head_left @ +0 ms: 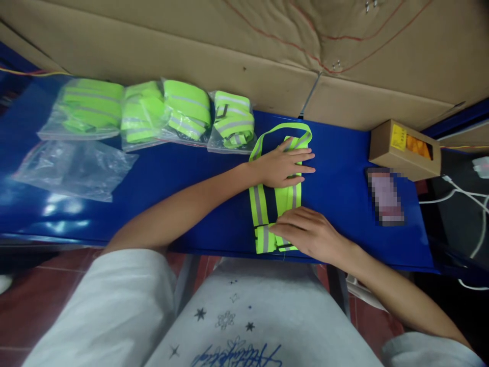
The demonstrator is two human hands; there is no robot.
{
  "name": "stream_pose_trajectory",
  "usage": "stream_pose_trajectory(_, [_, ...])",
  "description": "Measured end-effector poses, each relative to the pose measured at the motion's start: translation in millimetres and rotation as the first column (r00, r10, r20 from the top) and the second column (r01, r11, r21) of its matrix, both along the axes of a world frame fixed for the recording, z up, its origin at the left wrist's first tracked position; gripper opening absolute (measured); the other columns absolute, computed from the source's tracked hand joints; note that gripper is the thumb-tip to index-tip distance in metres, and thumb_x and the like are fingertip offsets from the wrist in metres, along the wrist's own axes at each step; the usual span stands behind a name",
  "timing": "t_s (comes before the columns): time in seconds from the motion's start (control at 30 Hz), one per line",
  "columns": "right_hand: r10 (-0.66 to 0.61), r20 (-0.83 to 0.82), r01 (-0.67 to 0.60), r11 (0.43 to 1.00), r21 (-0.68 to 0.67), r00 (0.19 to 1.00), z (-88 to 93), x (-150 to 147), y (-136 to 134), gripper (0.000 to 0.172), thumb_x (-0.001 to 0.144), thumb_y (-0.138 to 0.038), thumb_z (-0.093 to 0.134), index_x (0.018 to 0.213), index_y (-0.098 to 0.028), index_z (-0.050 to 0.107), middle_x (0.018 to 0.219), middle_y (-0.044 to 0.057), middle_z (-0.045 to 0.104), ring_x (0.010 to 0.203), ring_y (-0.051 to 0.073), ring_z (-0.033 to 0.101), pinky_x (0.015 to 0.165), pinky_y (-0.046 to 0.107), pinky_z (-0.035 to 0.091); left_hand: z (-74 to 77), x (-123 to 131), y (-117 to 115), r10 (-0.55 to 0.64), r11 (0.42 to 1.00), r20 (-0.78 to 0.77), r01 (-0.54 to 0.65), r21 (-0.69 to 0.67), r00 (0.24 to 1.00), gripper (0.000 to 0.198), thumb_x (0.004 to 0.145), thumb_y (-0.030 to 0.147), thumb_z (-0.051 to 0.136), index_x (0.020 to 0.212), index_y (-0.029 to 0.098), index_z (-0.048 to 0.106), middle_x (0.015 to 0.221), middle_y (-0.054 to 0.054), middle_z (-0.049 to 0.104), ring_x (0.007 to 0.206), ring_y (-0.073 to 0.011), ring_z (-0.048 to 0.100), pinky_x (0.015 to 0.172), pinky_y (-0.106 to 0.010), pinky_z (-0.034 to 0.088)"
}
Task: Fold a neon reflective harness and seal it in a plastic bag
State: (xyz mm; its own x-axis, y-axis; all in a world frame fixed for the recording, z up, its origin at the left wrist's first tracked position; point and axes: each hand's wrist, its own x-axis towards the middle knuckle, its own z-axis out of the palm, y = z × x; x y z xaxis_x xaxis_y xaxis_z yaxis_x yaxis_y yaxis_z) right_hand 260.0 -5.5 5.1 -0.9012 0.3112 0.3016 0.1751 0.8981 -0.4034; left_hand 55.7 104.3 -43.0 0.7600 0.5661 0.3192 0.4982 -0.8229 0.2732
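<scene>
A neon-yellow reflective strap harness (258,204) with grey stripes lies folded lengthwise on the blue table, a loop of strap curving out at its far end. Across its upper part rests my left hand (280,165), flat, with the fingers spread. My right hand (309,232) is at the near end, by the table edge, fingers bent and pressed together over the straps and black buckles. What those fingers grip, if anything beyond the strap, is hidden beneath them.
Several clear bags with folded neon straps (187,109) line the back. An unfilled clear plastic bag (78,168) lies at left. On the right are a cardboard box (405,150), a blurred phone (385,197) and white cables (468,191). A brown cardboard wall (191,56) stands behind.
</scene>
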Motion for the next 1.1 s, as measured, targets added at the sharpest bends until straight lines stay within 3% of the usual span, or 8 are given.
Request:
stream_pose_trajectory(0.2, [-0.031, 0.184, 0.0, 0.986, 0.168, 0.982, -1.6, 2.6, -10.3, 0.073, 0.098, -0.066, 0.056, 0.14, -0.006, 0.063, 0.134, 0.019, 0.071, 0.126, 0.032, 0.064, 0.108, 0.049, 0.049, -4.8, 2.4, 3.5, 0.028, 0.997, 0.059, -0.032, 0.072, 0.998, 0.04, 0.104, 0.036, 0.047, 0.131, 0.021, 0.073, 0.149, -0.014, 0.062, 0.149, -0.0299, 0.049, 0.13, -0.061, 0.019])
stream_pose_trajectory(0.43, [-0.045, 0.243, -0.031, 0.954, 0.3, 0.969, -2.6, 5.3, -12.6, 0.032, 0.103, -0.023, 0.057, 0.134, -0.018, 0.065, 0.129, 0.012, 0.073, 0.114, 0.027, 0.067, 0.089, 0.039, 0.05, -4.1, 3.4, 2.3, 0.122, 0.972, 0.081, -0.135, 0.192, 0.989, 0.043, 0.105, 0.039, 0.042, 0.113, 0.017, 0.078, 0.121, -0.013, 0.076, 0.125, -0.0294, 0.064, 0.126, -0.063, 0.022])
stream_pose_trajectory(0.57, [0.059, 0.308, -0.067, 0.998, 0.015, 0.949, 14.3, 1.3, -7.0, 0.033, 0.105, -0.039, 0.056, 0.131, -0.021, 0.066, 0.11, 0.009, 0.075, 0.093, 0.022, 0.068, 0.079, 0.036, 0.049, -0.9, 8.0, -1.5, 0.106, 0.981, 0.084, -0.119, 0.155, 0.991, 0.042, 0.103, 0.04, 0.045, 0.11, 0.015, 0.078, 0.119, -0.014, 0.076, 0.122, -0.0303, 0.064, 0.121, -0.06, 0.028])
stream_pose_trajectory(0.67, [0.069, 0.318, -0.015, 0.985, -0.17, 0.946, 25.3, -6.3, 3.6, 0.032, 0.105, -0.044, 0.057, 0.126, -0.023, 0.07, 0.102, 0.006, 0.074, 0.092, 0.02, 0.067, 0.082, 0.035, 0.047, -1.2, 11.5, -3.8, 0.088, 0.984, 0.092, -0.101, 0.145, 0.992, 0.041, 0.103, 0.041, 0.045, 0.108, 0.016, 0.078, 0.119, -0.014, 0.076, 0.121, -0.0297, 0.064, 0.119, -0.058, 0.029])
stream_pose_trajectory(0.83, [0.137, 0.358, -0.01, 0.942, -0.335, 0.924, 25.6, -23.7, 40.6, 0.027, 0.104, -0.041, 0.058, 0.113, -0.021, 0.076, 0.103, 0.006, 0.075, 0.094, 0.02, 0.067, 0.08, 0.033, 0.047, -0.7, 12.3, -4.3, 0.083, 0.988, 0.085, -0.093, 0.122, 0.993, 0.04, 0.103, 0.041, 0.046, 0.107, 0.017, 0.077, 0.119, -0.013, 0.076, 0.122, -0.0294, 0.063, 0.119, -0.057, 0.029])
stream_pose_trajectory(0.93, [0.22, 0.333, -0.062, 0.902, -0.427, 0.917, 22.0, -31.2, 59.7, 0.03, 0.106, -0.039, 0.056, 0.128, -0.022, 0.068, 0.116, 0.006, 0.075, 0.101, 0.018, 0.069, 0.083, 0.031, 0.049, 0.4, 11.3, -2.8, 0.088, 0.989, 0.049, -0.093, 0.11, 0.995, 0.042, 0.105, 0.042, 0.042, 0.108, 0.017, 0.076, 0.12, -0.013, 0.075, 0.125, -0.0292, 0.062, 0.118, -0.057, 0.029])
stream_pose_trajectory(1.0, [0.217, 0.302, -0.089, 0.919, -0.385, 0.928, 22.4, -34.4, 64.1, 0.033, 0.107, -0.036, 0.055, 0.136, -0.022, 0.063, 0.124, 0.007, 0.073, 0.106, 0.018, 0.068, 0.087, 0.031, 0.05, -0.5, 11.1, -0.7, 0.096, 0.989, 0.04, -0.1, 0.105, 0.995, 0.042, 0.106, 0.041, 0.04, 0.107, 0.017, 0.075, 0.119, -0.011, 0.075, 0.125, -0.0278, 0.062, 0.118, -0.056, 0.029])
stream_pose_trajectory(1.1, [0.139, 0.318, -0.115, 0.989, -0.094, 0.938, 27.3, -37.8, 56.5, 0.027, 0.105, -0.026, 0.057, 0.128, -0.023, 0.069, 0.117, 0.008, 0.072, 0.106, 0.022, 0.065, 0.09, 0.036, 0.048, -3.8, 11.5, 2.4, 0.098, 0.988, 0.034, -0.101, 0.115, 0.995, 0.041, 0.108, 0.039, 0.038, 0.105, 0.02, 0.074, 0.119, -0.008, 0.075, 0.125, -0.0255, 0.061, 0.117, -0.054, 0.031])
